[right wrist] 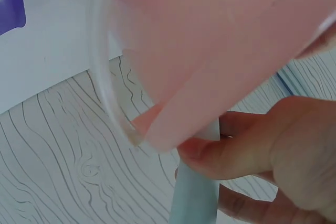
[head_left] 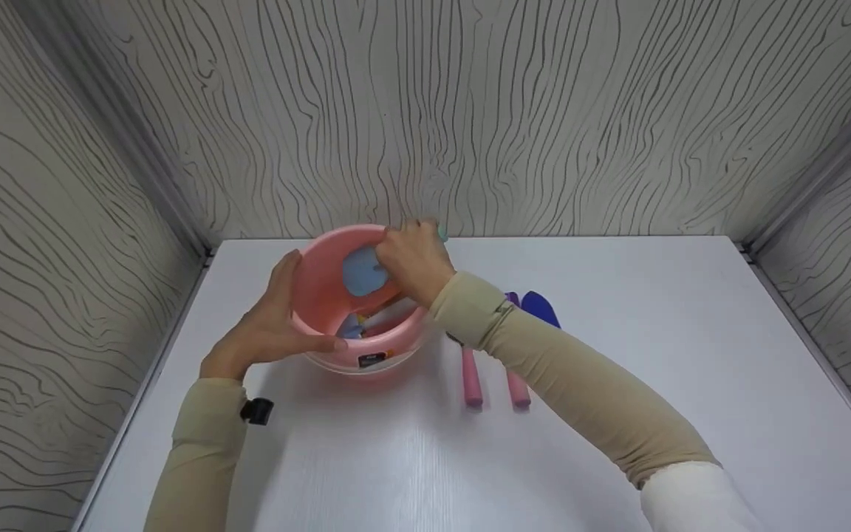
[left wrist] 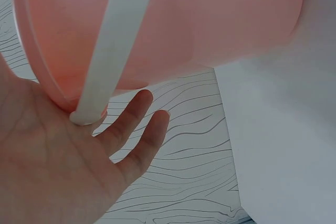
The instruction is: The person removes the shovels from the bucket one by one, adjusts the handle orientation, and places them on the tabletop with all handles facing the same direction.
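A pink bucket [head_left: 311, 284] with a white carrying handle [left wrist: 118, 40] stands at the table's back left, mouth towards me. My left hand [head_left: 263, 325] grips its left rim, thumb along the front and fingers round the far side. In the left wrist view two fingers stick out past the bucket wall. At the opposite rim, my right hand [head_left: 417, 260] holds a pale blue handled tool by its handle [right wrist: 195, 192]. That tool's rounded head [head_left: 364, 271] shows inside the bucket. A pale handle [head_left: 388, 314] and a blue-grey piece [head_left: 351, 326] lie lower inside.
Right of the bucket, two pink handles [head_left: 472, 380] lie on the white table [head_left: 654, 332], their far ends partly hidden by my right sleeve. A dark blue blade [head_left: 540, 307] shows beyond the sleeve. Wood-patterned panels [head_left: 425, 118] enclose the back and sides.
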A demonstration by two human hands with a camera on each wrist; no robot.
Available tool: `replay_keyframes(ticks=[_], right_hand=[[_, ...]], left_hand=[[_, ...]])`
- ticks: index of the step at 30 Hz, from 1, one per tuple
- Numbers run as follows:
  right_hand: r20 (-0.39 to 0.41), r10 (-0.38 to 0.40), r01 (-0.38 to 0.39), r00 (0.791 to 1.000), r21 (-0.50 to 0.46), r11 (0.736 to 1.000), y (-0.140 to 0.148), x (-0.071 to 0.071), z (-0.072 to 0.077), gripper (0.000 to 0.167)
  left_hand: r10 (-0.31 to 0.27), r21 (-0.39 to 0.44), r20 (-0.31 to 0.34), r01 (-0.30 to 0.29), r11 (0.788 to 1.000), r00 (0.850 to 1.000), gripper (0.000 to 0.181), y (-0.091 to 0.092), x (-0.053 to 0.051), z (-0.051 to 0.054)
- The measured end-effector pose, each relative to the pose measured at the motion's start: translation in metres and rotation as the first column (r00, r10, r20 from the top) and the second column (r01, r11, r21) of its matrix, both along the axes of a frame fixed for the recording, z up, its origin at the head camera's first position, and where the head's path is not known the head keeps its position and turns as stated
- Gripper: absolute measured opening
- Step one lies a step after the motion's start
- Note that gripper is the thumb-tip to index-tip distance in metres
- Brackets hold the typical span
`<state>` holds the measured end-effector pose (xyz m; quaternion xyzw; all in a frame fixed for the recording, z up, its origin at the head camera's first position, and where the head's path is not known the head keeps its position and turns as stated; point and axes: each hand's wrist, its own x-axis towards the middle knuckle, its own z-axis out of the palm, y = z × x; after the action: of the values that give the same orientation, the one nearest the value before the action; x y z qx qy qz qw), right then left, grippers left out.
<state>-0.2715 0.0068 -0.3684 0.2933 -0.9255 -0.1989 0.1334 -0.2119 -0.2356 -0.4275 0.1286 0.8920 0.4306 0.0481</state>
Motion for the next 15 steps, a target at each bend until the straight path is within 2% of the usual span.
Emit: replay_keyframes(ticks=[4,6,11,15], right_hand=[[0.05,-0.026,0.03,0.998,-0.079,0.996,0.011,-0.002,0.004,0.029],[0.062,-0.036,0.043,0.997,-0.127,0.991,0.018,-0.003,0.006,0.028],[0.035,-0.015,0.023,0.999,-0.248,0.969,0.04,-0.007,0.008,0.016],[0.02,0.018,-0.01,1.0,-0.332,0.943,0.062,-0.011,0.004,0.022]], left_hand=[[0.009,-0.012,0.013,-0.009,1.0,1.0,0.151,0.0,0.0,0.0],[0.016,-0.021,0.019,-0.016,1.0,1.0,0.151,0.001,0.001,0.001],[0.01,-0.003,0.019,-0.01,1.0,1.0,0.148,0.002,0.0,0.001],[-0.002,0.017,0.012,0.002,1.0,1.0,0.146,0.001,0.0,0.001]])
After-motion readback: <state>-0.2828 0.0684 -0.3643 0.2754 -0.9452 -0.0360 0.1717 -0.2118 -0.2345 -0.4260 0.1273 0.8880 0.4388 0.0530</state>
